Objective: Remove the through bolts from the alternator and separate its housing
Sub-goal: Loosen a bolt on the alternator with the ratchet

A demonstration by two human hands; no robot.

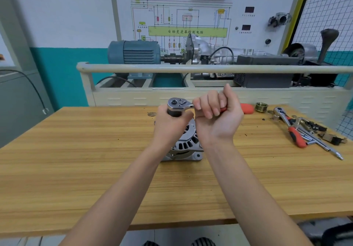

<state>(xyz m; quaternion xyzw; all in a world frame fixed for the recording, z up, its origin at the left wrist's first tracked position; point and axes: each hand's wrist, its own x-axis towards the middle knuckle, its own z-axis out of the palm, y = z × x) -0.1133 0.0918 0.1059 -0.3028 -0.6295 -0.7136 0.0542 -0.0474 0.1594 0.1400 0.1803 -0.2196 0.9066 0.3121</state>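
Alternator (186,146), mid-table (76,150): bolt removal apparently in hand, left hand (170,125) curled round socket (174,113), right hand (215,115) gripping ratchet (179,104) handle; next likely a steady handle swing.

Silver alternator (188,144), chrome ratchet (178,104) (red handle), striped yellow-brown wooden table (76,150), teal motor (133,52)

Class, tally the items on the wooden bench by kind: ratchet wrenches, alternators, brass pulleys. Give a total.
Ratchet wrenches: 2, one gripped by both hands, one lying at right
Alternators: 1
Brass pulleys: 1
Total: 4
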